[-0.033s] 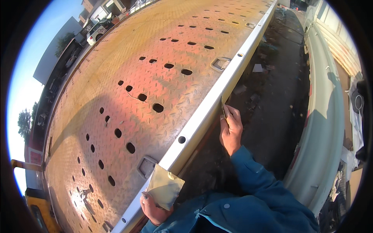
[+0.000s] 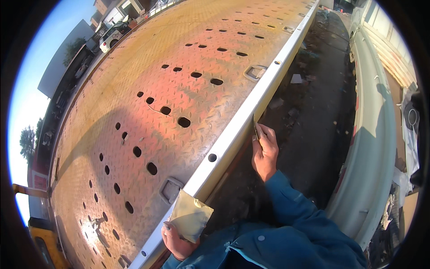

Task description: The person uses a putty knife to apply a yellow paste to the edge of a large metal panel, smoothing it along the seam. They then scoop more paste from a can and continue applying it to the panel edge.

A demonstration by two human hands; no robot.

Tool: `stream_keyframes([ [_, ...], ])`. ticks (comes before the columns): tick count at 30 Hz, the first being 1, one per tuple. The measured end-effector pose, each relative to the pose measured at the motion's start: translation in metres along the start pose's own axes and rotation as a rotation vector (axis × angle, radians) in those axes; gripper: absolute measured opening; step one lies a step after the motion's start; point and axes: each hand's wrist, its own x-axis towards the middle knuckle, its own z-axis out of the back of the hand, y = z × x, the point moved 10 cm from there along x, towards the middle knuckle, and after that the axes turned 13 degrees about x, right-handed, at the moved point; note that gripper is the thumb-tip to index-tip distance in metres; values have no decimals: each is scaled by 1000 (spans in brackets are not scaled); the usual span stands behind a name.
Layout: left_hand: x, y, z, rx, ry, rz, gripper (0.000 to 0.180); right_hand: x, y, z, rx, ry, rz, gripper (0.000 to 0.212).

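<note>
My left hand (image 2: 178,241) grips a squarish flat plate (image 2: 191,216) smeared with pale yellowish paste, at the near end of a white-topped rail (image 2: 236,127). Farther along the rail, my right hand (image 2: 266,150) pinches a thin, flat scraper (image 2: 256,125), seen almost edge-on. The scraper's tip is at the rail's yellowish outer side; firm contact is hard to make out. The rail borders a large tread-plate deck (image 2: 201,96), worn yellow and red, with rows of oval holes.
Metal tie-down loops (image 2: 171,190) lie along the deck's edge. Right of the rail is a dark, littered strip of ground (image 2: 313,107), bounded by a long pale green rounded beam (image 2: 375,148). A yellow machine part (image 2: 47,240) stands at lower left, and a white vehicle (image 2: 111,39) is far off.
My right hand and the scraper have shifted slightly toward me along the rail's outer side. The left hand with the plate stays almost in place.
</note>
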Motion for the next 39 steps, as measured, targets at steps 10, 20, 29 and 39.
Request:
stream_keyframes([
  [10, -18, -21, 78, 560, 286, -337, 66, -118, 106, -27, 323, 121, -315, 32],
  [20, -28, 4, 79, -267, 398, 93, 66, -133, 286, -58, 517, 485, -29, 34],
  [29, -25, -26, 105, -334, 209, -150, 62, -126, 245, -39, 480, 370, -327, 18],
  [39, -54, -67, 72, 208, 238, -691, 61, -132, 240, -67, 566, 468, -513, 16],
])
